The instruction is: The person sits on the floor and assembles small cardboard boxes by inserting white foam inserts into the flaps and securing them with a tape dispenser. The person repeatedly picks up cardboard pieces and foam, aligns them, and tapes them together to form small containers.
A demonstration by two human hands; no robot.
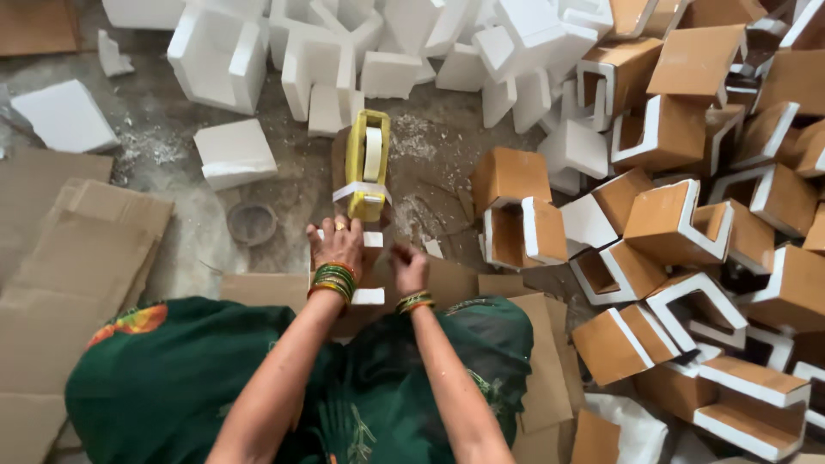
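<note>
My left hand (pixel 337 245) presses down on a white foam piece (pixel 368 296) faced with brown card, held in front of my lap. My right hand (pixel 407 266) grips the same piece from its right side with closed fingers. A yellow tape dispenser (pixel 367 163) with a white tape roll stands on the piece just beyond my left hand, its front strip of tape touching the foam. Green and gold bangles circle both wrists.
A heap of bare white foam corner blocks (pixel 318 60) lies ahead. Several card-covered foam blocks (pixel 679 223) pile up at right. Flat cardboard sheets (pixel 77 258) lie at left, and a small round dish (pixel 252 222) sits on the dusty floor.
</note>
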